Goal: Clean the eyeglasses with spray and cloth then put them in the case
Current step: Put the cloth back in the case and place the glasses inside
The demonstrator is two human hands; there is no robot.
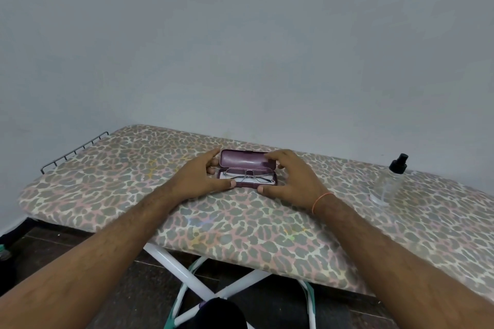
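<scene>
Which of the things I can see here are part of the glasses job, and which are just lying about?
Part of the job:
- glasses, lying in the open case
- white cloth under them
- spray bottle, standing at the right
- left hand and right hand, both holding the case

Just there:
- ironing board
- wire rack at its left end

There is just one camera, and it sits on the person's head. It looks forward and down, from above and close behind the two arms. The bench [240,224] lies near, slanting across the lower half. A bare wall [240,35] fills the top half.
</scene>
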